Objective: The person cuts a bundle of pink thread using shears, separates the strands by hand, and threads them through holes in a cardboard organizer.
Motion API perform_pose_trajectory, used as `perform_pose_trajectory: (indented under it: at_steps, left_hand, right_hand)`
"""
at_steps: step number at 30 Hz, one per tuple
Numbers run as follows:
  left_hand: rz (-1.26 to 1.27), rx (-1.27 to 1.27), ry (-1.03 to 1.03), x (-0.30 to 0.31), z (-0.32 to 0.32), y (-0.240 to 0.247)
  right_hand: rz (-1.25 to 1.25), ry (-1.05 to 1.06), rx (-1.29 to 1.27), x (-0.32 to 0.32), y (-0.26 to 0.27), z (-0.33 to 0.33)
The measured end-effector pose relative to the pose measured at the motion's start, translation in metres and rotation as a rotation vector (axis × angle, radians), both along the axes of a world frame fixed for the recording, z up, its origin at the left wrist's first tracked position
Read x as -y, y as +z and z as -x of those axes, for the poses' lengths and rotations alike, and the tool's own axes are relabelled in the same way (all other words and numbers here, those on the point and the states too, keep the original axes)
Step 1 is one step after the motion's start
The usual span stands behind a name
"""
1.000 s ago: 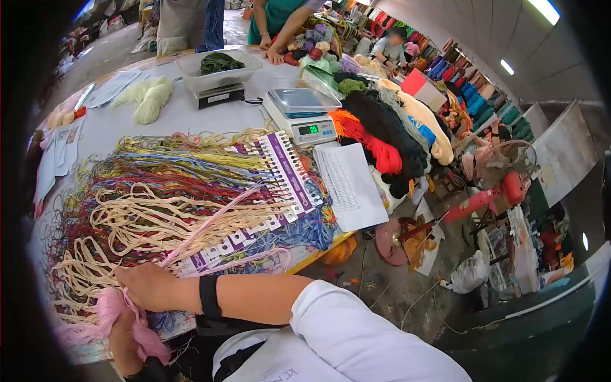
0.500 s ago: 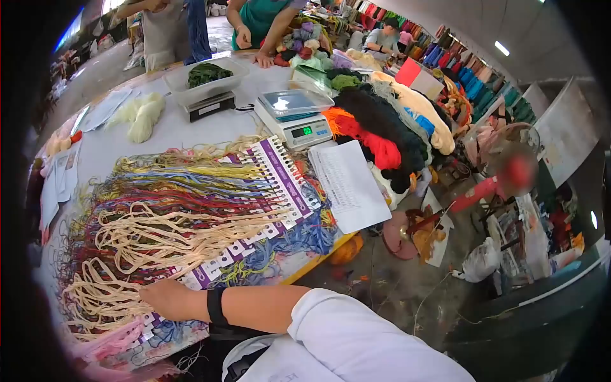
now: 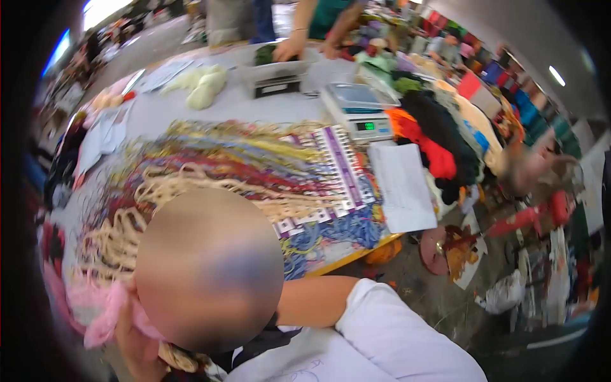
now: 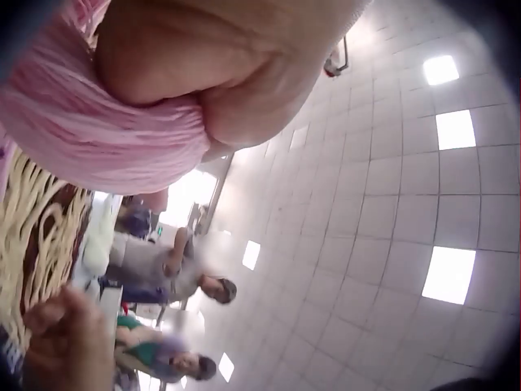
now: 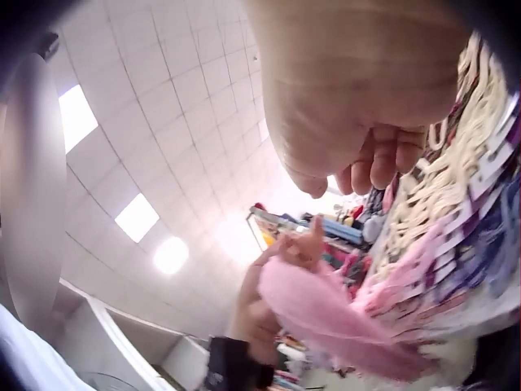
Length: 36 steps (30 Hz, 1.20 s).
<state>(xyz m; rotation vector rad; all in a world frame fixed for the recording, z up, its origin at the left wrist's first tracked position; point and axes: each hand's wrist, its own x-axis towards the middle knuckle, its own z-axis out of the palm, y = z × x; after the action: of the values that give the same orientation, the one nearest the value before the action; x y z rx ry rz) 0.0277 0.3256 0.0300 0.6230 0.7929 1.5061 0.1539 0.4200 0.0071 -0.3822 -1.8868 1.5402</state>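
1. The table's yellow edge (image 3: 344, 258) runs just below the blue threads (image 3: 331, 235); concrete floor (image 3: 414, 299) lies beyond it.
2. White tabletop (image 3: 248, 109) shows between the thread spread and the pale yellow skein (image 3: 207, 87) – room on the far side, while cream yarn (image 3: 114, 242) crowds the near left.
3. Rows of coloured threads fan from white-and-purple cards (image 3: 344, 165); a printed sheet (image 3: 402, 191) and a lit scale (image 3: 371, 127) stand to their right.
4. Farther off, a person in green (image 3: 324, 19) reaches into a clear tub (image 3: 273, 79); ceiling tiles (image 4: 350, 204) hold bright panels.
5. The pink skein (image 5: 317, 305) is at the table's near left corner, soft, fine-stranded and bunched.
6. The left hand (image 3: 137, 337) grips it, thumb and fingers wrapped round.
7. The right hand (image 5: 366, 106) has bent fingers – whether they pinch anything, I cannot tell.
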Motion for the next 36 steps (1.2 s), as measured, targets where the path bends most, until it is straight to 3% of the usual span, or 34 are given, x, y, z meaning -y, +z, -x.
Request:
perform_pose_trajectory:
  at_steps: [3,8,10,13,17,34,36]
  left_hand:
    - [0.012,-0.104,0.136,0.002,-0.014,-0.002]
    - [0.084,0.077,0.129,0.002,-0.015,-0.001]
    - [0.098,0.055,0.187,0.005,-0.017,-0.001]
    - [0.107,0.057,0.163,0.013,-0.011,-0.005]
    - [0.149,-0.022,0.217,0.017,-0.013,-0.006]
    - [0.108,-0.058,0.157,0.025,-0.006,-0.017]
    - [0.103,0.048,0.160,0.023,-0.009,-0.017]
  right_hand:
    - [0.004,0.070,-0.025,-0.004,-0.013,-0.003]
    - [0.402,0.257,0.177,-0.013,0.001,-0.025]
    - [0.626,0.274,0.040,-0.009,-0.001,-0.026]
    - [0.688,0.352,-0.008,-0.008,-0.004,-0.030]
    - [0.636,0.391,0.172,-0.003,0.005,-0.034]
    - [0.684,0.369,0.167,0.005,-0.004,-0.032]
    - [0.698,0.345,0.143,0.006,-0.006,-0.029]
